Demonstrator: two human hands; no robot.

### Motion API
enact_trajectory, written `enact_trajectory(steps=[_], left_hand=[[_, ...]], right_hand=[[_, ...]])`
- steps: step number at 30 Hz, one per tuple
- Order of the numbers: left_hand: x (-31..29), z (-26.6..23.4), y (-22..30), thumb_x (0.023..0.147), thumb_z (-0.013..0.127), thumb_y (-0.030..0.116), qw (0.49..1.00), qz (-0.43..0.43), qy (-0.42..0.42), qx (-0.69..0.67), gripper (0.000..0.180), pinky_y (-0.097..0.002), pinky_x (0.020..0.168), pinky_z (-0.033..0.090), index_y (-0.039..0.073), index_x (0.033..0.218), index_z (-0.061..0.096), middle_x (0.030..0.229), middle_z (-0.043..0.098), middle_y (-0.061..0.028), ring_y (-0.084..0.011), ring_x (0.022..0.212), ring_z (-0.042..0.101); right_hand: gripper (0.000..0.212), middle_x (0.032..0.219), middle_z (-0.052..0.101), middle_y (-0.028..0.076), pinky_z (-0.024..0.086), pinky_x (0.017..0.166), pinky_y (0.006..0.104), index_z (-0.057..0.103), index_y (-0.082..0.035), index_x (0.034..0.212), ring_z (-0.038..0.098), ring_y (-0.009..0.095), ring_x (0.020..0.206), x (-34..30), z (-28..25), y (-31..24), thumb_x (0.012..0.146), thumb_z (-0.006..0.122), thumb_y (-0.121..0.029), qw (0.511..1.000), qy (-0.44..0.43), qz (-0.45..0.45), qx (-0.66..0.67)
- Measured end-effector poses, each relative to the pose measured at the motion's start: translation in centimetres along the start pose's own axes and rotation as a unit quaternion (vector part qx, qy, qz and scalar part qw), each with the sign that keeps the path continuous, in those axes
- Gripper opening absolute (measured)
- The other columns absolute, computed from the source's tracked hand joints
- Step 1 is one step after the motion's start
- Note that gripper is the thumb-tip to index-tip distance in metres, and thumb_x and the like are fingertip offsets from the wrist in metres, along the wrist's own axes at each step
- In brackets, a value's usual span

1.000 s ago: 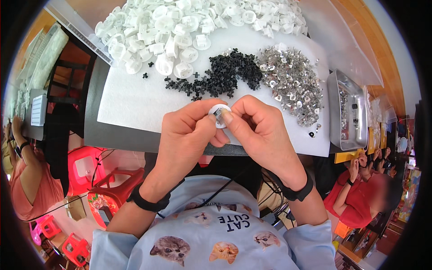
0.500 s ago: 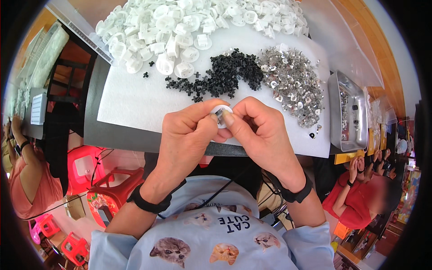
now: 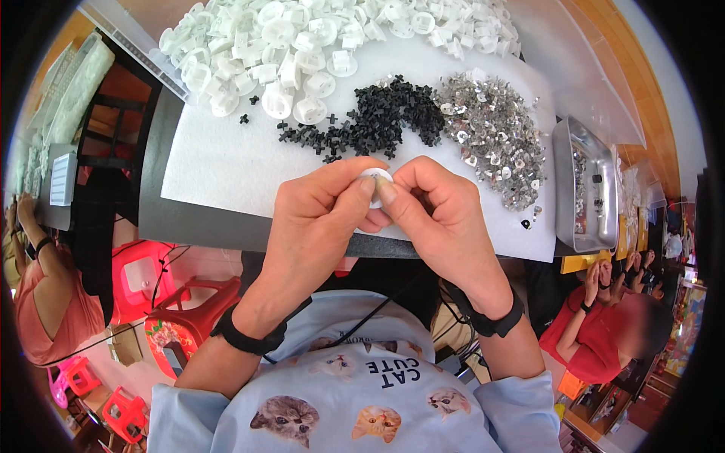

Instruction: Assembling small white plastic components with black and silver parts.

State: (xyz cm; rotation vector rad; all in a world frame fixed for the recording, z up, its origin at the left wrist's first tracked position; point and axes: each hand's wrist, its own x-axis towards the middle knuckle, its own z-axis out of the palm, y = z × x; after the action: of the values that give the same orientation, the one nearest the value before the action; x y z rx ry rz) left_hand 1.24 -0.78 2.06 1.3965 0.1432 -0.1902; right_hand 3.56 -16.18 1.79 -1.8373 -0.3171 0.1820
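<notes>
Above the table's near edge, both hands pinched a disc

The left hand [image 3: 313,211] and right hand [image 3: 442,219] met over the near edge of the table [image 3: 204,226], wrists bent inward, forearms rising from below. Both thumbs lay on the face of the white disc [image 3: 376,174], tips close together, and each hand's fingers were clamped on it, the forefingers curled about its rim; how the other fingers sat behind was hidden. Each wrist wore a black band [image 3: 253,332].

A white sheet [image 3: 219,166] covered much of the table. White parts [image 3: 264,53] were heaped along its far edge, black crosses [image 3: 393,113] lay nearer its middle, and metal bits [image 3: 495,143] spread toward its right edge. Beside that edge stood a metal tray [image 3: 563,196].

Off the table's near left corner stood red stools [image 3: 140,279]. A person in pink [image 3: 57,302] sat at far left, a person in red [image 3: 578,332] at right.
</notes>
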Motion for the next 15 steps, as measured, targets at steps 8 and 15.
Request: enact_trajectory(steps=[8, 15], left_hand=[[0.04, -0.33, -0.09, 0.092, 0.05, 0.007, 1.0, 0.002, -0.028, 0.003, 0.022, -0.0237, 0.066, 0.054, -0.004, 0.107, 0.063, 0.087, 0.066, -0.0077, -0.0111, 0.074, 0.064], [-0.15, -0.42, 0.22, 0.092, 0.049, 0.006, 0.999, 0.007, -0.031, -0.012, 0.026, -0.0254, 0.07, 0.055, -0.005, 0.111, 0.061, 0.091, 0.066, -0.0097, -0.0135, 0.077, 0.065]], right_hand=[[0.017, 0.061, 0.056, 0.007, 0.04, 0.046, 0.0257, 0.053, -0.001, 0.075, 0.049, 0.01, 0.05, -0.24, 0.2, 0.38, 0.086, 0.061, -0.01, 1.0, -0.001, -0.01, 0.006], [0.016, 0.062, 0.056, 0.002, 0.039, 0.048, 0.0229, 0.054, -0.001, 0.077, 0.047, 0.004, 0.054, -0.25, 0.1, 0.29, 0.088, 0.06, -0.011, 0.999, 0.002, 0.003, 0.046]])
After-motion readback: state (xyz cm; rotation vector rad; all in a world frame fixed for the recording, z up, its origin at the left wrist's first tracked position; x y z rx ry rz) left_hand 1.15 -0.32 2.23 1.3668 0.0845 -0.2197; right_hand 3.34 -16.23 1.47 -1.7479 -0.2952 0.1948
